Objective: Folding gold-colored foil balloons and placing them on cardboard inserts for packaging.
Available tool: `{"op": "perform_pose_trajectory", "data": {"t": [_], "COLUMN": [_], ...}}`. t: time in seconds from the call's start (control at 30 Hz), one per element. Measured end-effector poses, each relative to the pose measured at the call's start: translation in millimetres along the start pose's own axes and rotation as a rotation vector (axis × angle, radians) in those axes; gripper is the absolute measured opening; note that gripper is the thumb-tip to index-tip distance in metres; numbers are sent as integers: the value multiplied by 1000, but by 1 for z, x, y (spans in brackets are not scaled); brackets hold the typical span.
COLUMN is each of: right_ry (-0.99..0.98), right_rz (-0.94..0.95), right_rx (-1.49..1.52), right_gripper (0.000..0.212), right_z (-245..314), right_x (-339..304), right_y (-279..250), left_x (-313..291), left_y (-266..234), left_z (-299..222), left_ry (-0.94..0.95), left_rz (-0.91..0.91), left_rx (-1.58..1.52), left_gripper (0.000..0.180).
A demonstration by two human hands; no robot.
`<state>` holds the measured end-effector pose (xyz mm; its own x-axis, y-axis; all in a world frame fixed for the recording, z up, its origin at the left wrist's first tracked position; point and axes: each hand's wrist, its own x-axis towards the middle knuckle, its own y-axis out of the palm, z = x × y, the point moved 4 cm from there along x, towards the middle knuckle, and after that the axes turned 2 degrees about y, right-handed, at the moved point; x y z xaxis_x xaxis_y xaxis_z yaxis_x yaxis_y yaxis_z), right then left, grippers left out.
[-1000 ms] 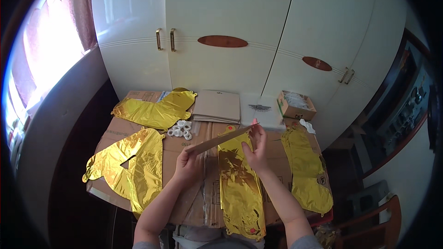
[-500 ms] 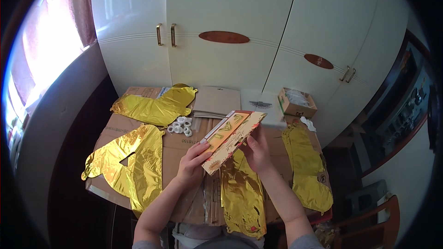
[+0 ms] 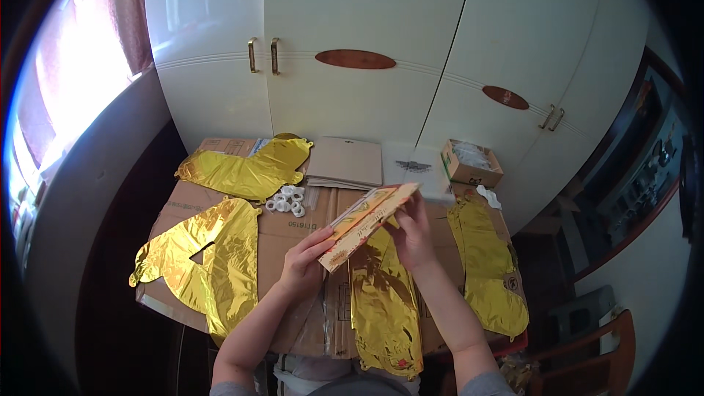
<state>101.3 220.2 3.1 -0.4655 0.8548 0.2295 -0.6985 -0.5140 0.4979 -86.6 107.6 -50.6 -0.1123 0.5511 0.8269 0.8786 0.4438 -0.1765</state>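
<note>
Head view: the cardboard-covered desk [image 3: 281, 238] is bounded at the far side by a white cabinet [image 3: 352, 7]. Its near edge is overhung by a middle foil piece [image 3: 385, 315]. Brown cardboard is left showing between that piece and a gold foil letter [image 3: 231, 257] on the left, and again toward a right-hand foil piece [image 3: 484, 249]. Above the desk, partly over the middle foil piece, a printed card [image 3: 367, 225] is held tilted. Cream and orange are seen on its face, with reddish decoration. Its lower-left end is gripped by the closed left hand [image 3: 302, 262]. Its right end is met by the half-curled right hand [image 3: 413, 238]; whether it is gripped there cannot be told.
</note>
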Motion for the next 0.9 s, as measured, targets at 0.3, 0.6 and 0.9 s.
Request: {"op": "perform_pose_trajectory", "data": {"t": [0.3,0.6,0.9], "right_ry": [-18,-1,-45], "right_rz": [-164,-177,-178], "right_rx": [-13,27,-17], "right_gripper": [57,53,50], "right_z": [21,24,22], "right_x": [1,0,4], "right_y": [1,1,-10], "left_x": [4,2,5], "left_y": [-2,-1,-2], "left_z": [-6,-4,-7], "left_ry": [9,15,12], "left_rz": [21,36,38], "left_rx": [19,14,41], "left_gripper": [36,37,39]}}
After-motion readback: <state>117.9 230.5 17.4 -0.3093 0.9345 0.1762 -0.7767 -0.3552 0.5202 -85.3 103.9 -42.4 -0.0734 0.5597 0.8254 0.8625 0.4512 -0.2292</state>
